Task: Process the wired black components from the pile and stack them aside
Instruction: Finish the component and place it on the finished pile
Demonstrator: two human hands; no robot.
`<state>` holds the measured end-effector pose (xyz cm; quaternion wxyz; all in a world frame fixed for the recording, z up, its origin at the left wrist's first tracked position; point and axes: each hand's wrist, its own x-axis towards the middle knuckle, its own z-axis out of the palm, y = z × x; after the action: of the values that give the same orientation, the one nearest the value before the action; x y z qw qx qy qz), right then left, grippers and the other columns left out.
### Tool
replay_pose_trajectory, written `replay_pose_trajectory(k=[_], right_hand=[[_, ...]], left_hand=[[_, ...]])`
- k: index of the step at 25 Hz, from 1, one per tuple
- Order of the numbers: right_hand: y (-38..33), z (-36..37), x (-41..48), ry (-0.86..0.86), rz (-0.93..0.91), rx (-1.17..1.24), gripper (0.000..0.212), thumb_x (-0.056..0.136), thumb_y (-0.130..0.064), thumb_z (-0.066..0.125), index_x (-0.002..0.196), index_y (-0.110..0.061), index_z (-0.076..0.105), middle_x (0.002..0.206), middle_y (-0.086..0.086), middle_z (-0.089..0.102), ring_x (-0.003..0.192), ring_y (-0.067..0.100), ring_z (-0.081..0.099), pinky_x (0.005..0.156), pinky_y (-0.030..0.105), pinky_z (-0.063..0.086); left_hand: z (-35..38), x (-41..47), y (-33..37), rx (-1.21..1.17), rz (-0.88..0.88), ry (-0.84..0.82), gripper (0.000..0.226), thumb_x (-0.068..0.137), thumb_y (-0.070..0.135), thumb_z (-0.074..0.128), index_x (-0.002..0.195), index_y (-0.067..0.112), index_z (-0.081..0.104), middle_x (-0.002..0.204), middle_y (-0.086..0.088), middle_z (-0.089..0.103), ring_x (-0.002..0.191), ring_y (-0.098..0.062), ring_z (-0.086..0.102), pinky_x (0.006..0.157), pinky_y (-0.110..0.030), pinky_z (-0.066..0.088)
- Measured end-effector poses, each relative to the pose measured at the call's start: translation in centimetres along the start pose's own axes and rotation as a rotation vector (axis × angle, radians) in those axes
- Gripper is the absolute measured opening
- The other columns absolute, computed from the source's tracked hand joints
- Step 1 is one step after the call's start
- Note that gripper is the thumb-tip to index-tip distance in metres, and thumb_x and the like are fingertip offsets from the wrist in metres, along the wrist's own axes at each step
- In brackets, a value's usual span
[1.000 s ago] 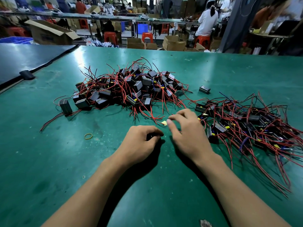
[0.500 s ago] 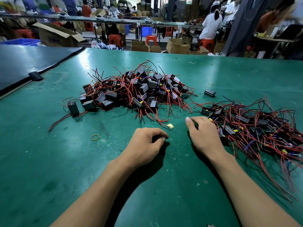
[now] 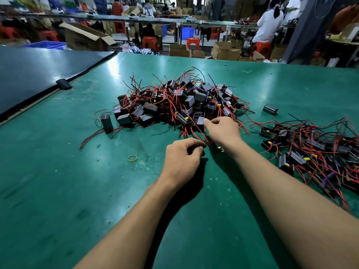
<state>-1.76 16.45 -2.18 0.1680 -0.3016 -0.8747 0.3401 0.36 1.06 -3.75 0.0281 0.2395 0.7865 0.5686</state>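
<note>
A pile of wired black components [image 3: 180, 101], small black boxes with red and black leads, lies in the middle of the green table [image 3: 58, 181]. A second heap of the same parts [image 3: 314, 152] is spread at the right. My right hand [image 3: 223, 131] reaches over to the near edge of the middle pile, and its fingertips pinch one black component [image 3: 200, 120] there among red leads. My left hand [image 3: 182, 160] rests on the table just in front, fingers curled against the thumb; I see nothing inside it.
A yellow rubber band [image 3: 132, 158] lies left of my left hand. One loose black box [image 3: 270, 109] sits between the two heaps. A dark table [image 3: 29, 74] adjoins at the left. Cardboard boxes, red stools and seated people fill the background.
My right hand has left the right-hand heap and moved left and forward to the middle pile. My left hand has stayed curled in nearly the same spot.
</note>
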Motion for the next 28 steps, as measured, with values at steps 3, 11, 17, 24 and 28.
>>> replay_pose_trajectory(k=[3, 11, 17, 24, 28], right_hand=[[-1.4, 2.1, 1.4, -0.062, 0.135, -0.112, 0.048, 0.088, -0.057, 0.061, 0.095, -0.01, 0.07, 0.102, 0.012, 0.07, 0.099, 0.033, 0.065, 0.075, 0.033, 0.046], [-1.6, 1.9, 0.3, -0.046, 0.056, -0.06, 0.022, 0.084, -0.031, 0.068, 0.068, -0.018, 0.062, 0.086, 0.005, 0.07, 0.089, 0.029, 0.063, 0.074, 0.033, 0.049], [-1.8, -0.6, -2.0, 0.013, -0.053, 0.061, 0.016, 0.077, -0.035, 0.073, 0.08, -0.024, 0.061, 0.085, 0.0, 0.07, 0.088, 0.026, 0.066, 0.082, 0.043, 0.055], [-4.2, -1.9, -6.1, -0.284, -0.282, -0.06, 0.054, 0.072, -0.037, 0.069, 0.122, -0.027, 0.051, 0.084, -0.004, 0.071, 0.08, 0.017, 0.07, 0.073, 0.033, 0.058], [-3.5, -4.4, -4.4, -0.601, -0.168, 0.013, 0.043, 0.086, -0.029, 0.077, 0.123, -0.019, 0.058, 0.088, -0.002, 0.074, 0.064, 0.008, 0.068, 0.057, 0.024, 0.05]], left_hand=[[-0.2, 0.5, -0.4, -0.039, -0.031, 0.036, 0.02, 0.086, 0.004, 0.063, 0.09, 0.016, 0.077, 0.077, 0.002, 0.074, 0.072, -0.004, 0.067, 0.076, -0.018, 0.054], [-0.3, 0.7, -0.9, -0.061, -0.065, 0.077, 0.02, 0.086, 0.007, 0.063, 0.09, 0.021, 0.076, 0.078, 0.005, 0.074, 0.079, -0.011, 0.071, 0.078, -0.026, 0.056], [-0.6, 0.6, -0.8, -0.178, -0.088, 0.168, 0.011, 0.094, 0.019, 0.062, 0.097, 0.017, 0.072, 0.076, 0.004, 0.072, 0.066, -0.008, 0.069, 0.066, -0.022, 0.054], [-1.7, 1.4, -0.3, -0.647, -0.32, 0.032, 0.021, 0.097, 0.024, 0.059, 0.093, 0.004, 0.066, 0.071, -0.006, 0.067, 0.056, -0.018, 0.061, 0.053, -0.028, 0.056], [-2.8, 1.7, -0.2, -0.67, -0.449, 0.044, 0.008, 0.094, 0.005, 0.053, 0.098, -0.001, 0.056, 0.067, -0.013, 0.066, 0.045, -0.021, 0.059, 0.042, -0.023, 0.047]])
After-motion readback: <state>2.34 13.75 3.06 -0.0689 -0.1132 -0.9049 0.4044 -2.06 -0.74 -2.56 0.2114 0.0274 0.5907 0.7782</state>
